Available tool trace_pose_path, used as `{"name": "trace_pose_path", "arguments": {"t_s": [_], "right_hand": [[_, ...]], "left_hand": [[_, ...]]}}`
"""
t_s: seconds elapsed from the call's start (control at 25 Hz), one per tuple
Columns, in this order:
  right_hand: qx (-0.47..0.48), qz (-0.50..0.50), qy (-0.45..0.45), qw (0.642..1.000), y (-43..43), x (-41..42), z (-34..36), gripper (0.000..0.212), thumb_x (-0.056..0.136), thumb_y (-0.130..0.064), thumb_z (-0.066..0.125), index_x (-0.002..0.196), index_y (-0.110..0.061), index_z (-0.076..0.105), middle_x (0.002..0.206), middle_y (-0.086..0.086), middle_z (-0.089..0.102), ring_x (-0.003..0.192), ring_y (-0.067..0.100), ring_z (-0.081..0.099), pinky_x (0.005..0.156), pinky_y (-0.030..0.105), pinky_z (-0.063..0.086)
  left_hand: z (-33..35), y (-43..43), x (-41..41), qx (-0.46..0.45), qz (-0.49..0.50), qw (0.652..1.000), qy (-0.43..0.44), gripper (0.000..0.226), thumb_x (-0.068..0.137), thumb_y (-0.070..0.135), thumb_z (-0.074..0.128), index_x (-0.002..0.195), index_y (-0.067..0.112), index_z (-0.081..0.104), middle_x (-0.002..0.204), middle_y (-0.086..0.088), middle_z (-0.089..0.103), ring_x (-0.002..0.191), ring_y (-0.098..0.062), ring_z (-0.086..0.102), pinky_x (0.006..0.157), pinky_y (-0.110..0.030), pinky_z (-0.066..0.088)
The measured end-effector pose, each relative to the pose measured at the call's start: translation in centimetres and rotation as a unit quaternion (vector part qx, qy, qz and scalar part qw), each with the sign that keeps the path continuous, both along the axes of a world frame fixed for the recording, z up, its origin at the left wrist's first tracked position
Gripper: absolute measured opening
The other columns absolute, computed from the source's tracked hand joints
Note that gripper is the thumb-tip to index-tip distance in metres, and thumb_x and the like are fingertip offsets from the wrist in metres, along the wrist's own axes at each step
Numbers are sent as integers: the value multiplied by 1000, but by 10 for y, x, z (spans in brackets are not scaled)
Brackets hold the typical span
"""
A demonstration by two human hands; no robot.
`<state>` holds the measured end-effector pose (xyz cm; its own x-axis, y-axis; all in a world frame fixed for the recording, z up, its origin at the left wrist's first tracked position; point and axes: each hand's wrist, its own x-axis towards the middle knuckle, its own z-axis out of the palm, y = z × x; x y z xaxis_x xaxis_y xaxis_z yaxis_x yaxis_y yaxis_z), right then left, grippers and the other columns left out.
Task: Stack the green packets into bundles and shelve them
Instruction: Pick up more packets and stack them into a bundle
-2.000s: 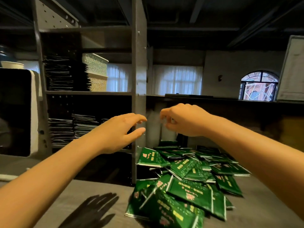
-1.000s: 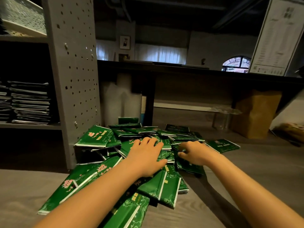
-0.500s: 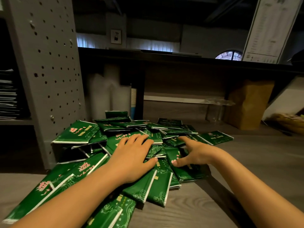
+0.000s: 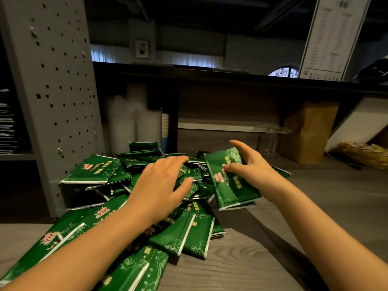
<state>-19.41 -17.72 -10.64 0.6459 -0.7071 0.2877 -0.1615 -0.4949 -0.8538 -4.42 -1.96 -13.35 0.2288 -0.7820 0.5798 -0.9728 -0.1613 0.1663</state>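
Note:
A loose heap of green packets with pink and yellow print covers the grey wooden table. My right hand grips a small bundle of green packets, lifted and tilted above the right side of the heap, thumb on its face and fingers behind. My left hand lies palm down with straight fingers on packets in the middle of the heap. The grey perforated shelf upright stands at the left, with a stack of dark packets on a shelf beyond it.
A brown paper bag and clear plastic cups stand at the back right under a dark counter. White wrapped rolls stand behind the heap. A white board leans at the upper right.
Both hands came down from shelf height onto the heap. In the last half second my right hand closed on a few packets and raised them off the pile; my left hand stayed flat.

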Motion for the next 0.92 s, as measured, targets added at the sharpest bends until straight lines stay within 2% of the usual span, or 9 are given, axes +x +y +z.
{"name": "trace_pose_path", "arguments": {"t_s": [0.04,0.12,0.24,0.32,0.4,0.56,0.72,0.84,0.92], "right_hand": [[15,4,-42,999,6,2,0,67,88,-5,59,145,-27,33,150,-1,32,131,12,37,91,18,37],[47,31,-116,992,22,11,-2,65,89,-1,54,144,-31,35,149,-4,33,131,3,28,88,16,40],[45,95,-209,972,38,23,-15,65,86,0,61,136,-37,41,138,0,52,128,15,48,97,37,49],[56,132,-242,960,49,26,-18,62,86,4,60,133,-32,43,116,3,66,108,16,64,90,33,53],[78,161,-242,954,56,30,-22,57,88,6,55,134,-26,42,110,4,69,102,15,66,83,27,55],[55,122,-150,980,57,34,-25,43,94,-2,50,132,-21,44,104,4,64,92,13,63,75,22,55],[-72,136,17,988,63,36,-29,14,91,-17,59,104,-11,61,94,5,65,81,15,62,71,22,51],[-123,151,119,974,76,37,-37,39,81,-39,69,110,-17,56,102,-1,64,91,12,61,82,27,52],[-158,154,168,961,83,39,-38,56,77,-42,72,122,-18,49,113,-1,59,97,11,57,86,25,49]], "left_hand": [[2,1,-2,-31,-11,999,22,63,92,57,28,147,26,22,147,10,35,135,-7,28,108,-25,21],[5,1,-3,-98,-33,992,72,71,85,59,33,147,27,20,142,10,40,130,-7,34,101,-24,27],[8,2,0,-143,-105,956,233,80,81,65,50,146,31,18,129,14,50,116,-3,49,96,-27,39],[8,1,0,-135,-169,929,300,62,85,38,64,138,29,33,115,14,63,101,0,61,86,-27,51],[8,-1,3,-150,-179,928,289,43,86,13,65,121,28,46,101,9,69,91,-1,66,80,-25,54],[13,-1,16,-255,-147,889,351,30,89,5,58,109,25,48,100,1,66,90,-10,65,80,-30,54],[20,-1,29,-302,-101,861,397,31,94,7,49,120,21,39,98,6,59,81,-9,56,72,-21,49],[19,0,31,-309,-82,854,411,31,95,6,44,122,20,35,91,9,53,78,-11,48,59,-13,44],[18,2,34,-316,-73,846,423,29,95,5,44,118,20,36,92,8,53,81,-13,50,64,-17,47]]}}
